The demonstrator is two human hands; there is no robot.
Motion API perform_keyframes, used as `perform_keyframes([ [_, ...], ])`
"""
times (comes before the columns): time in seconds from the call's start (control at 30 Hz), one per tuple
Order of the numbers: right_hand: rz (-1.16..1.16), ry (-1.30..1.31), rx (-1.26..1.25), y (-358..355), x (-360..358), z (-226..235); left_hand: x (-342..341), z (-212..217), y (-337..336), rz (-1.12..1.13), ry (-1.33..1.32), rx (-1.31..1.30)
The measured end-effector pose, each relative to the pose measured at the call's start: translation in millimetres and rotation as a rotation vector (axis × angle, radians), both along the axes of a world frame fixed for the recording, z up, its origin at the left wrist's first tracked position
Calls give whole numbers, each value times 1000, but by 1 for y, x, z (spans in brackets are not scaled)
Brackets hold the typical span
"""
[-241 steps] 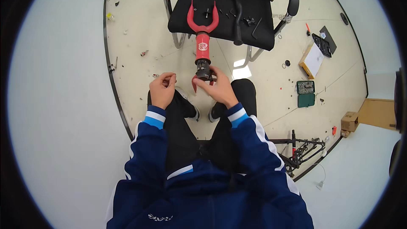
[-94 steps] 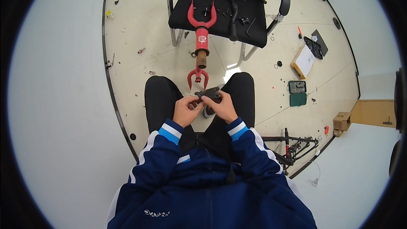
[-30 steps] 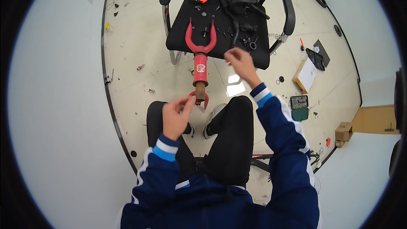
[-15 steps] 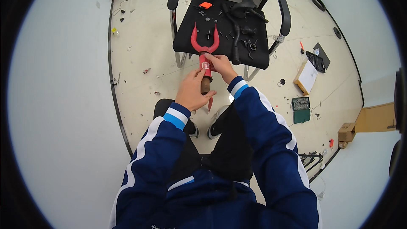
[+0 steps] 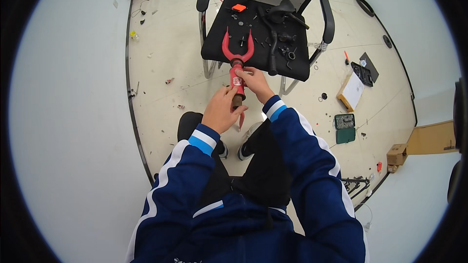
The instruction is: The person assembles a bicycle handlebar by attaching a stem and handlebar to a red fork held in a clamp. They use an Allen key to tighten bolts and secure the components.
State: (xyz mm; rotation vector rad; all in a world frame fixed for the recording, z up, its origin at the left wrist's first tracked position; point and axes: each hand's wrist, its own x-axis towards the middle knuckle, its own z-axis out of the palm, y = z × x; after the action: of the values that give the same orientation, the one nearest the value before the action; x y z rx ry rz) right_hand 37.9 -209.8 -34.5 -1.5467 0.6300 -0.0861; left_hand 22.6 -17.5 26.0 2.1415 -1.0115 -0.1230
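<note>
A red bicycle fork (image 5: pixel 250 49) points away from me, its two prongs over the front of the chair seat. Its brown, rusty-looking steerer tube (image 5: pixel 237 101) runs through a short red head tube (image 5: pixel 237 81) with a white emblem. My right hand (image 5: pixel 256 84) is closed on the head tube from the right, thumb on top. My left hand (image 5: pixel 222 109) curls round the near end, fingers against the tube's left side and thumb by the steerer's end. A thin, pointed red piece (image 5: pixel 242 122) shows below; what it joins is hidden.
On the black chair (image 5: pixel 214 39) lie a saddle (image 5: pixel 282 9), a black bar (image 5: pixel 273 44), an orange item (image 5: pixel 239 8) and small parts. On the floor at right are a green case (image 5: pixel 345 135), a white-topped box (image 5: pixel 351 91) and a black tool case (image 5: pixel 361 72).
The red head tube has slid toward me along the steerer with my right hand. More brown shows by the fork crown, less at the near end. The view has shifted slightly.
</note>
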Motion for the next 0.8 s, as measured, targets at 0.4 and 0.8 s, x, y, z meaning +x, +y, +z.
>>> perform_keyframes([
  [0.4, 14, -16, -18, 16, -26, 12, -29, 1, 13, 42, 24, -34],
  [0.8, 19, -49, -37, 29, -47, 16, -51, 2, 22, 81, 40, -90],
])
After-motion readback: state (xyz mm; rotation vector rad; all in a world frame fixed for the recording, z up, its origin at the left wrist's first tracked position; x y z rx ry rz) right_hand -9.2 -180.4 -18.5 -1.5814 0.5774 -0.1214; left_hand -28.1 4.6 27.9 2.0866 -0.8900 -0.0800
